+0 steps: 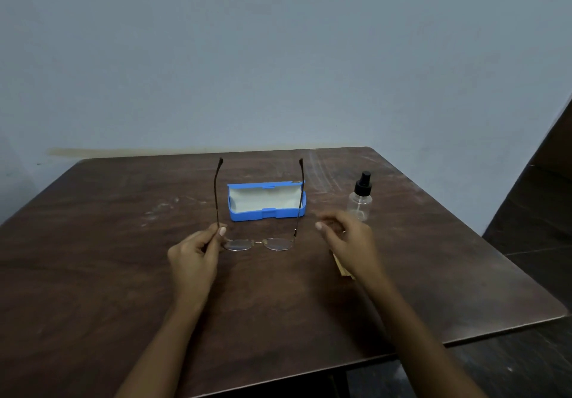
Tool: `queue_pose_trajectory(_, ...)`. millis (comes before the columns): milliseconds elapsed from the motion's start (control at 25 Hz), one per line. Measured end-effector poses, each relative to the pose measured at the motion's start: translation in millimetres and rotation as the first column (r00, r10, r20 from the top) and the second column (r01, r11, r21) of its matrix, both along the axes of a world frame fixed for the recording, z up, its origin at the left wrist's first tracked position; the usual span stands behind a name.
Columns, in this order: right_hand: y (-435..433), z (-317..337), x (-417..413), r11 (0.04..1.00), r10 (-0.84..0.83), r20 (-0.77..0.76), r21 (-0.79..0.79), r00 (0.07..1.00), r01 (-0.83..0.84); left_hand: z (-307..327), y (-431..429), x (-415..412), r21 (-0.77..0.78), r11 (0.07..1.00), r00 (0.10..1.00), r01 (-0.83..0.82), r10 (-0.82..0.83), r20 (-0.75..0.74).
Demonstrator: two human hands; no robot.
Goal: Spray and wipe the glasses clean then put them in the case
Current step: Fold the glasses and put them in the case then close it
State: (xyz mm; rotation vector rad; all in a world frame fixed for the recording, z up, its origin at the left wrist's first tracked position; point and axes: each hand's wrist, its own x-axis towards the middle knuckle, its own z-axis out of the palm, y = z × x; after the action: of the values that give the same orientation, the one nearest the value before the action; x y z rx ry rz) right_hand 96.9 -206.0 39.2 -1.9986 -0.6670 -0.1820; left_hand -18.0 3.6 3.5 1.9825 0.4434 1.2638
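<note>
Thin-framed glasses (258,244) hang above the table with both temples unfolded and pointing away from me. My left hand (195,255) pinches them at the left hinge. My right hand (348,241) hovers to the right of the glasses with loosely curled fingers, holding nothing. A blue case (267,213) lies open behind the glasses, its pale lining showing. A clear spray bottle (360,199) with a black cap stands to the right of the case. A yellowish cloth (343,270) peeks out from under my right wrist.
The dark wooden table (123,258) stands against a pale blue wall. Its right edge runs diagonally near the bottle, with dark floor beyond.
</note>
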Motion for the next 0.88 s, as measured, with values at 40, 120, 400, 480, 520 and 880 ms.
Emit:
queue_pose_trajectory(40, 9, -1, -1, 0.995, 0.085, -0.072, 0.056, 0.994, -0.081, 0, 0, 0, 0.005, 1.000, 1.000, 0.003, -0.003, -0.003)
queue_pose_trajectory(120, 25, -6, -3, 0.974, 0.190, -0.172, 0.153, 0.967, -0.164, -1, -1, -1, 0.012, 1.000, 1.000, 0.004, -0.004, -0.009)
queue_pose_trajectory(400, 44, -17, 1, 0.960, 0.208, -0.095, 0.212, 0.973, -0.185, 1, 0, -2, -0.016, 1.000, 0.997, -0.024, 0.023, -0.078)
queue_pose_trajectory(480, 40, -20, 0, 0.961, 0.229, 0.002, 0.158, 0.973, -0.227, 0, 1, -3, 0.015, 0.998, 0.990, -0.063, 0.065, -0.127)
queue_pose_trajectory(520, 39, -20, 1, 0.964, 0.227, 0.049, 0.132, 0.973, -0.231, 0, 0, -2, 0.036, 0.997, 0.987, -0.072, 0.077, -0.143)
queue_pose_trajectory(880, 41, -24, 1, 0.981, 0.186, 0.243, -0.103, 0.952, -0.165, 4, 0, 0, 0.102, 0.995, 0.988, -0.003, 0.019, -0.154)
